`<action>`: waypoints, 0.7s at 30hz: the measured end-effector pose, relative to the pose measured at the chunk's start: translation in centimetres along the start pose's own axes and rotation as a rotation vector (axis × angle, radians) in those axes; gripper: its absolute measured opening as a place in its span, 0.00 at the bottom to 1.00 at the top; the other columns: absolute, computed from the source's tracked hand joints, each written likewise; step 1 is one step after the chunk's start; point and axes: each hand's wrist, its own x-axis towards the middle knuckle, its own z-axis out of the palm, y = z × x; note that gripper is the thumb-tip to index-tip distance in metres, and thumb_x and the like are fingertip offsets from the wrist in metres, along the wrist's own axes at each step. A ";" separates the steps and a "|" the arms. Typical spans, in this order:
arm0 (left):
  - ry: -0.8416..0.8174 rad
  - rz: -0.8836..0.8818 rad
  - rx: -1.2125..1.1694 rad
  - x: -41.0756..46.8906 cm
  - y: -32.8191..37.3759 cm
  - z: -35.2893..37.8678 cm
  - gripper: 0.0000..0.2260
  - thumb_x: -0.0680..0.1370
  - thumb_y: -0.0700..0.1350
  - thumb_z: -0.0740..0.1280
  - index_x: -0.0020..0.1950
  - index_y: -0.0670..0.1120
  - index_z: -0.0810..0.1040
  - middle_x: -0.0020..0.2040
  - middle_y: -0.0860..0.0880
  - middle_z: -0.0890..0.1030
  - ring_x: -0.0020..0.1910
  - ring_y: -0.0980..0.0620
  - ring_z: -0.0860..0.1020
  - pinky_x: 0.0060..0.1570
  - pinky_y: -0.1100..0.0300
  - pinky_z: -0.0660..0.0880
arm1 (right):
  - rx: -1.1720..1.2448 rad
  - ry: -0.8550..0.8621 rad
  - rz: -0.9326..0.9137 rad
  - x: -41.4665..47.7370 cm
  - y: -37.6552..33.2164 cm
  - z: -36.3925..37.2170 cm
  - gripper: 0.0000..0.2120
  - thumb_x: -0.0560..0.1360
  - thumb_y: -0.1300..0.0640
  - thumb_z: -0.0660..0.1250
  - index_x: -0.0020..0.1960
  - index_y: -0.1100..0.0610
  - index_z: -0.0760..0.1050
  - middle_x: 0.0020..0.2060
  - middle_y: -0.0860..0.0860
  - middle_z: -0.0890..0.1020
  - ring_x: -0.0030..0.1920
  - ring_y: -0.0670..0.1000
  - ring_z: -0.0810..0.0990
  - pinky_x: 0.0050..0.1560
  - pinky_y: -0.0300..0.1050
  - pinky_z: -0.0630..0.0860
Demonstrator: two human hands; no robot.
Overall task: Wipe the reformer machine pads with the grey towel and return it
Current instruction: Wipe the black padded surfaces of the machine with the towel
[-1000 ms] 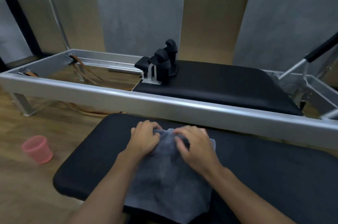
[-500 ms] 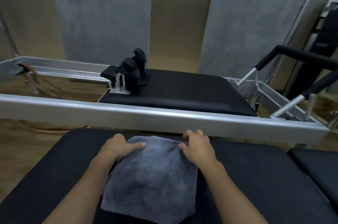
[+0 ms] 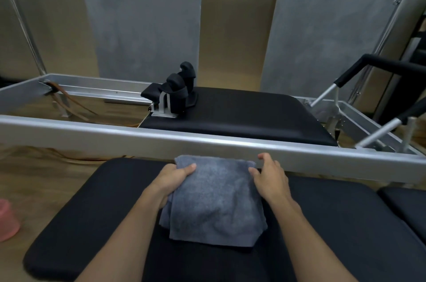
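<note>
The grey towel (image 3: pixel 216 198) lies folded on the near black pad (image 3: pixel 92 208) in front of me. My left hand (image 3: pixel 171 179) grips the towel's left edge, thumb on top. At the towel's far right corner my right hand (image 3: pixel 269 175) pinches the cloth with its fingers. Beyond a silver frame rail (image 3: pixel 115 136) lies the reformer's black carriage pad (image 3: pixel 239 113), with black shoulder rests (image 3: pixel 178 90) standing at its left end.
A pink cup (image 3: pixel 7 219) stands on the wooden floor at the left edge. A black-padded foot bar (image 3: pixel 378 67) on silver arms rises at the right. Another black pad (image 3: pixel 408 205) adjoins on the right. Brown straps (image 3: pixel 69 102) hang inside the frame at left.
The towel has been folded narrower and thicker. Both hands moved outward to its far corners. My view turned right, then partly back left, so the pink cup shows again.
</note>
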 end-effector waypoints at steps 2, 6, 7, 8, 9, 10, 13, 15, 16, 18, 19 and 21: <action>-0.015 0.011 0.067 -0.1 -0.7 0.6 0.11 0.77 0.48 0.70 0.51 0.41 0.82 0.47 0.43 0.85 0.45 0.49 0.84 0.38 0.59 0.78 | -0.082 -0.043 0.023 -0.5 0.7 0.5 0.21 0.76 0.44 0.67 0.63 0.52 0.66 0.54 0.52 0.75 0.52 0.56 0.78 0.44 0.49 0.72; -0.038 0.084 -0.096 -0.2 -0.5 1.1 0.09 0.79 0.46 0.67 0.51 0.40 0.82 0.47 0.43 0.86 0.44 0.49 0.86 0.39 0.59 0.79 | -0.003 -0.120 0.008 -0.1 1.8 0.8 0.10 0.74 0.50 0.72 0.47 0.52 0.72 0.42 0.47 0.78 0.45 0.51 0.79 0.39 0.45 0.72; -0.063 0.085 -0.173 -0.1 0.0 1.3 0.10 0.80 0.46 0.67 0.53 0.40 0.82 0.47 0.43 0.86 0.45 0.48 0.86 0.39 0.58 0.80 | 0.052 -0.075 0.014 0.3 2.0 0.3 0.07 0.73 0.51 0.72 0.44 0.51 0.74 0.40 0.47 0.80 0.44 0.51 0.80 0.38 0.44 0.73; -0.086 0.072 -0.241 -0.1 0.3 1.6 0.10 0.80 0.46 0.67 0.54 0.40 0.82 0.46 0.43 0.86 0.45 0.47 0.85 0.39 0.57 0.80 | 0.111 -0.029 0.027 0.6 2.2 -0.4 0.07 0.73 0.52 0.72 0.41 0.51 0.76 0.38 0.47 0.81 0.43 0.51 0.81 0.39 0.45 0.74; -0.090 0.055 -0.264 -0.1 0.6 2.1 0.11 0.79 0.45 0.67 0.54 0.39 0.81 0.46 0.42 0.86 0.45 0.45 0.85 0.40 0.55 0.81 | 0.136 0.008 0.045 0.9 2.5 -1.1 0.07 0.73 0.51 0.72 0.39 0.51 0.77 0.37 0.48 0.82 0.42 0.51 0.81 0.40 0.46 0.75; -0.067 0.054 -0.206 0.1 0.5 2.6 0.12 0.79 0.45 0.68 0.56 0.38 0.81 0.47 0.41 0.86 0.47 0.43 0.85 0.43 0.53 0.81 | 0.099 0.023 0.063 1.1 3.0 -1.6 0.09 0.74 0.49 0.71 0.38 0.51 0.77 0.37 0.49 0.82 0.42 0.52 0.80 0.41 0.47 0.75; 0.043 0.099 0.336 0.6 -0.8 3.8 0.16 0.77 0.50 0.70 0.57 0.39 0.81 0.53 0.42 0.83 0.52 0.44 0.81 0.51 0.54 0.78 | -0.163 -0.081 0.153 0.8 4.2 -2.0 0.16 0.76 0.41 0.66 0.41 0.53 0.77 0.40 0.52 0.82 0.41 0.55 0.80 0.40 0.46 0.75; 0.123 0.105 0.487 0.6 -1.1 3.8 0.18 0.75 0.54 0.71 0.58 0.43 0.80 0.54 0.45 0.82 0.53 0.46 0.80 0.53 0.54 0.77 | -0.145 -0.187 0.184 0.4 4.6 -1.6 0.24 0.74 0.34 0.63 0.42 0.57 0.76 0.39 0.53 0.82 0.39 0.54 0.82 0.40 0.47 0.79; 0.134 0.104 0.486 0.8 -1.1 3.9 0.20 0.74 0.55 0.71 0.59 0.45 0.79 0.56 0.46 0.82 0.55 0.46 0.79 0.55 0.52 0.76 | -0.121 -0.234 0.182 0.3 4.7 -1.5 0.25 0.73 0.33 0.64 0.42 0.57 0.76 0.39 0.52 0.82 0.39 0.54 0.82 0.40 0.49 0.80; 0.092 0.067 0.406 0.9 -0.6 4.1 0.23 0.71 0.54 0.75 0.61 0.45 0.78 0.57 0.47 0.81 0.56 0.46 0.79 0.56 0.51 0.77 | -0.036 -0.298 0.165 0.2 4.7 -1.2 0.21 0.72 0.38 0.69 0.44 0.57 0.76 0.41 0.52 0.82 0.41 0.53 0.82 0.42 0.51 0.81; 0.055 0.028 0.307 0.9 -0.2 4.4 0.24 0.69 0.52 0.77 0.61 0.45 0.78 0.57 0.47 0.81 0.54 0.47 0.79 0.54 0.51 0.78 | 0.068 -0.314 0.181 0.3 4.6 -1.2 0.18 0.73 0.42 0.71 0.46 0.58 0.77 0.43 0.53 0.83 0.42 0.53 0.83 0.43 0.51 0.81; -0.034 -0.048 0.133 0.7 0.4 4.9 0.25 0.66 0.47 0.80 0.59 0.45 0.78 0.53 0.48 0.81 0.49 0.50 0.80 0.42 0.56 0.78 | 0.342 -0.335 0.264 0.4 4.3 -1.2 0.14 0.75 0.49 0.70 0.48 0.60 0.79 0.45 0.54 0.84 0.43 0.53 0.84 0.40 0.48 0.80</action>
